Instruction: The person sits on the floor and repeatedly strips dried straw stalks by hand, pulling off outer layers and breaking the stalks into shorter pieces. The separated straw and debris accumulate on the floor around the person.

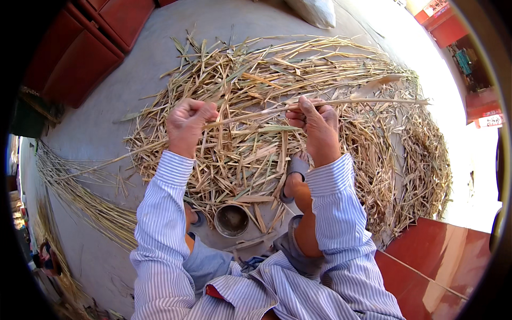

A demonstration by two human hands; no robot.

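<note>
A long dry straw-coloured stalk [245, 118] runs across in front of me, from the far right over the heap to the lower left. My left hand [186, 127] is closed round it in a fist, its thumb on top. My right hand [319, 125] pinches the same stalk farther along, between thumb and bent fingers. Below both hands lies a wide heap of cut stalks and dry leaf sheaths [234, 146], tan with some green. Longer stalks [325, 64] lie side by side along its far edge.
A small metal bowl [231, 233] stands between my feet, near a sandalled foot [296, 170]. To the left, a bundle of thin stalks [101, 208] lies on the grey floor. Red furniture [85, 58] stands far left, a white sack [317, 12] at the top, and a red panel [442, 261] lower right.
</note>
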